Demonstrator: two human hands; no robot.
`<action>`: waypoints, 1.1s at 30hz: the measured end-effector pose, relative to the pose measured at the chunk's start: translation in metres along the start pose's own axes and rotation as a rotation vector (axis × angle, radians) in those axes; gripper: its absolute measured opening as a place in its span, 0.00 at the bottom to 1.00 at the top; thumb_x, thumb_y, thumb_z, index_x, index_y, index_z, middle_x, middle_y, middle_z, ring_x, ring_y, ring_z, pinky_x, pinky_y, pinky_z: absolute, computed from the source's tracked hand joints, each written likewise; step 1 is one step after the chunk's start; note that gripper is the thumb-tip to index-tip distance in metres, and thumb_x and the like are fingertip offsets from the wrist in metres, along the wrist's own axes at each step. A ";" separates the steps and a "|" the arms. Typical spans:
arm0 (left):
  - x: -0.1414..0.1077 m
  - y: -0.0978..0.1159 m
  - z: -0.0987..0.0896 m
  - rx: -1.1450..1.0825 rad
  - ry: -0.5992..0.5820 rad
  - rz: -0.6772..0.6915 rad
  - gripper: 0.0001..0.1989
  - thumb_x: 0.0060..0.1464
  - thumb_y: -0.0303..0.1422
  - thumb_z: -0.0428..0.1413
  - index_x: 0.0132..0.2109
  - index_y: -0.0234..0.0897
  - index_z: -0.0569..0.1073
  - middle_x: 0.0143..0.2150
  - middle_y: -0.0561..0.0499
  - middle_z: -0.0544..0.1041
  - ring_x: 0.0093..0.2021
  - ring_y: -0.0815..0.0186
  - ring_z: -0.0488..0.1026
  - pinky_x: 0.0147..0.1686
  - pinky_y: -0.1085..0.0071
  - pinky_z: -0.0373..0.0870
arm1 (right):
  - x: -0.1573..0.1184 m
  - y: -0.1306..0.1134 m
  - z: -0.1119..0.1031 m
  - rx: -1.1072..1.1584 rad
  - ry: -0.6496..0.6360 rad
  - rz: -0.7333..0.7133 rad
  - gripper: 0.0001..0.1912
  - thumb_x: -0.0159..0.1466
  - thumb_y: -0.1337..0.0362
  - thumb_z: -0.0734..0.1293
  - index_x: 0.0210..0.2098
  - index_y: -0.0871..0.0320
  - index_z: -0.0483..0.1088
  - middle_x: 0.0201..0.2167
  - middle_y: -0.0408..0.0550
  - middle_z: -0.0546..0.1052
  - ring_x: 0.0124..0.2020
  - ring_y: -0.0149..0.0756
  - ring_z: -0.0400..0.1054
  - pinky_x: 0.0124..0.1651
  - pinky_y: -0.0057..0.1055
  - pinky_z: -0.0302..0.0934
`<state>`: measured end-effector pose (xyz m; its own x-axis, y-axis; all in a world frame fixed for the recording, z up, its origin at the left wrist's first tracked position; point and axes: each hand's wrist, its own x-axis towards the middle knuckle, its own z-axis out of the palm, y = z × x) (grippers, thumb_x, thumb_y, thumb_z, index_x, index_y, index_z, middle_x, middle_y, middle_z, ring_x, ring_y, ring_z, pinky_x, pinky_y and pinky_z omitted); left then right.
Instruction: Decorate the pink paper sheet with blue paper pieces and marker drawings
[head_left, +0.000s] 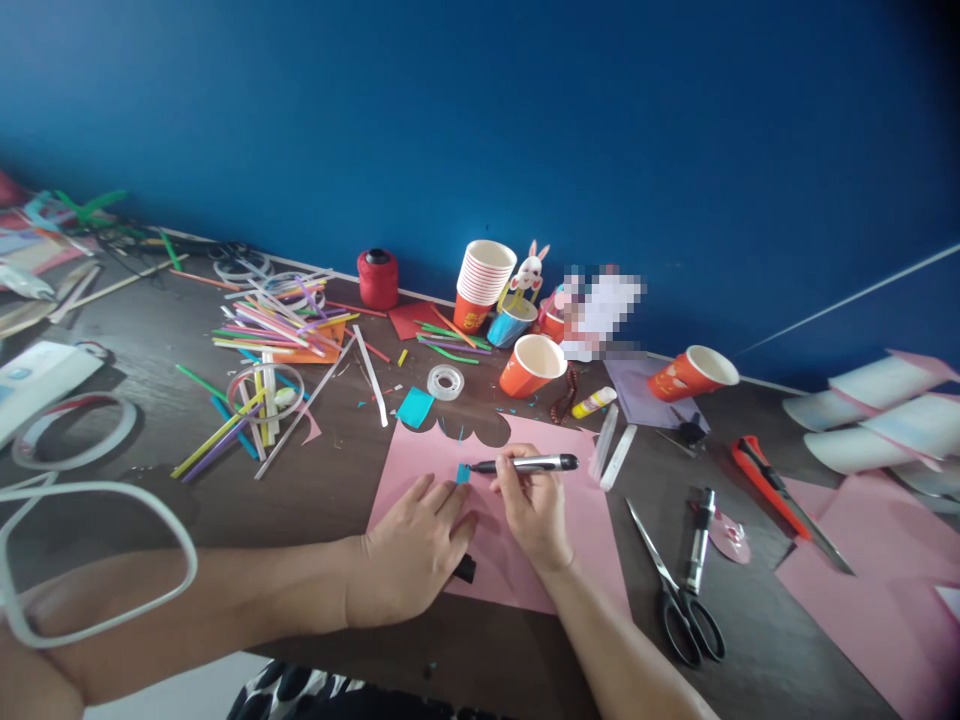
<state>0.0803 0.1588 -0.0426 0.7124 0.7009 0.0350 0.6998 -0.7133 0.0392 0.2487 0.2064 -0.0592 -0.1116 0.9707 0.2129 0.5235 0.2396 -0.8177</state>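
Observation:
My right hand (534, 508) is closed around a black and silver marker (536, 463), its uncapped tip pointing left at a small blue paper piece (463, 473). With fingers lying flat, my left hand (420, 545) presses the lower edge of that blue piece down. Beneath both hands lies a sheet of pink paper (592, 545) whose far edge is cut in scallops. A black cap (466, 569) rests on the sheet, partly hidden by my left hand. Beyond the sheet's far left corner is a larger blue paper piece (415, 407).
Scissors (675, 590), another marker (700, 540) and an orange utility knife (772, 490) lie to the right. Paper cups (532, 366), clear tape (445, 382) and a glue stick (593, 403) stand or lie behind. Straws (277, 320) spread at left; a white cable (187, 540) loops near my left forearm.

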 end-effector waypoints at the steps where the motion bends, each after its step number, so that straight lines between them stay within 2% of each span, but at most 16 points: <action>1: 0.000 0.000 0.000 0.002 0.000 0.002 0.20 0.53 0.34 0.47 0.53 0.30 0.63 0.57 0.37 0.61 0.52 0.52 0.60 0.51 0.55 0.52 | 0.000 0.000 0.000 -0.001 0.001 0.002 0.07 0.63 0.62 0.58 0.32 0.58 0.62 0.20 0.41 0.68 0.21 0.30 0.64 0.28 0.26 0.59; 33: -0.001 0.000 0.000 0.022 0.004 0.007 0.20 0.53 0.34 0.46 0.53 0.31 0.63 0.56 0.38 0.62 0.51 0.53 0.61 0.51 0.56 0.53 | -0.002 0.002 0.000 0.000 -0.015 -0.008 0.06 0.63 0.62 0.58 0.32 0.57 0.63 0.21 0.42 0.69 0.21 0.30 0.66 0.27 0.25 0.60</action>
<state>0.0797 0.1587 -0.0430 0.7168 0.6962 0.0388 0.6961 -0.7177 0.0174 0.2497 0.2051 -0.0613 -0.1283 0.9690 0.2110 0.5230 0.2469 -0.8158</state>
